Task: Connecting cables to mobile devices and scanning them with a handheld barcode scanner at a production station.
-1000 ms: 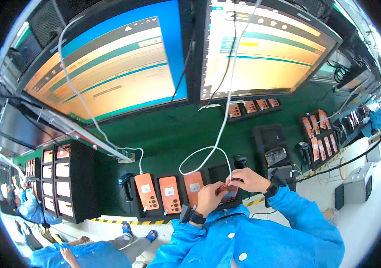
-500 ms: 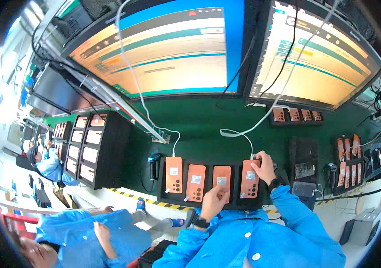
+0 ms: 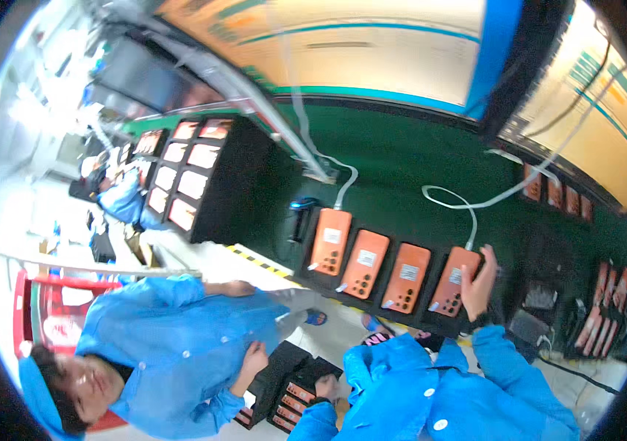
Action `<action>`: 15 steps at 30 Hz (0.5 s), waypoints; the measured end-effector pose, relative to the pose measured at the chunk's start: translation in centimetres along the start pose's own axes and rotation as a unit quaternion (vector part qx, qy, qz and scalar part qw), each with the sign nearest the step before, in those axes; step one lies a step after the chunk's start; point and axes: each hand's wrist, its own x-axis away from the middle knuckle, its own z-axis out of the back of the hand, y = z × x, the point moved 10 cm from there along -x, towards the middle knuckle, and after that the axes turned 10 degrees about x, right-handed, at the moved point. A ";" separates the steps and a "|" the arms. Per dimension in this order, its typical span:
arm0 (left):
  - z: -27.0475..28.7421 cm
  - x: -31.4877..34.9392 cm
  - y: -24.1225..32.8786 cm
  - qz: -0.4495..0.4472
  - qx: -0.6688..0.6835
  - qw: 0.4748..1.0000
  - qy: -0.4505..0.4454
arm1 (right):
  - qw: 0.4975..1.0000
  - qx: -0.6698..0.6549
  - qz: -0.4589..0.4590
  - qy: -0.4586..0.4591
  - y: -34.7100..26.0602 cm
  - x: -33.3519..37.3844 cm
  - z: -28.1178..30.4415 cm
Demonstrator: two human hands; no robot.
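Four orange phones lie in a black tray on the green bench. White cables run into the top ends of the leftmost phone (image 3: 330,242) and the rightmost phone (image 3: 455,283). Over the right edge of that rightmost phone is my right hand (image 3: 479,285), its thumb and fingers spread apart. Between them, the second phone (image 3: 365,264) and third phone (image 3: 407,278) have no cable. My left hand (image 3: 326,387) is low at my left side, by a black tray of orange phones (image 3: 295,400); its fingers are blurred and partly hidden.
A seated co-worker in a blue coat (image 3: 173,360) is close on my left. Black racks (image 3: 243,176) of phones stand at the far left, beside a handheld scanner (image 3: 300,217). Two monitors (image 3: 379,51) line the back; more phones (image 3: 604,312) sit at the right.
My view has turned to the left and down. My left hand has left the third phone and dropped to my left side. My right hand has loosened from the rightmost phone's top.
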 end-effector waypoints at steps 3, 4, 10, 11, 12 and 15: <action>0.9 0.8 -10.1 0.222 0.008 0.962 -0.156 | 0.999 0.000 0.030 0.017 -3.5 0.6 3.5; 0.0 1.8 -13.4 0.306 0.194 0.910 -0.203 | 0.998 -0.043 0.041 -0.015 -4.6 1.4 3.1; -2.7 0.0 -0.2 -0.009 0.125 0.991 0.037 | 0.981 -0.148 0.045 -0.116 -8.6 9.3 -0.2; -3.4 0.6 3.7 -0.083 0.139 0.986 0.031 | 0.977 -0.156 0.036 -0.140 -9.1 10.8 -0.7; -3.8 1.7 6.5 -0.114 0.170 0.979 0.019 | 0.973 -0.113 0.066 -0.188 -9.4 12.3 -1.7; -3.4 5.0 9.4 -0.186 0.211 0.960 0.006 | 0.947 -0.100 0.180 -0.248 -13.9 17.1 -1.8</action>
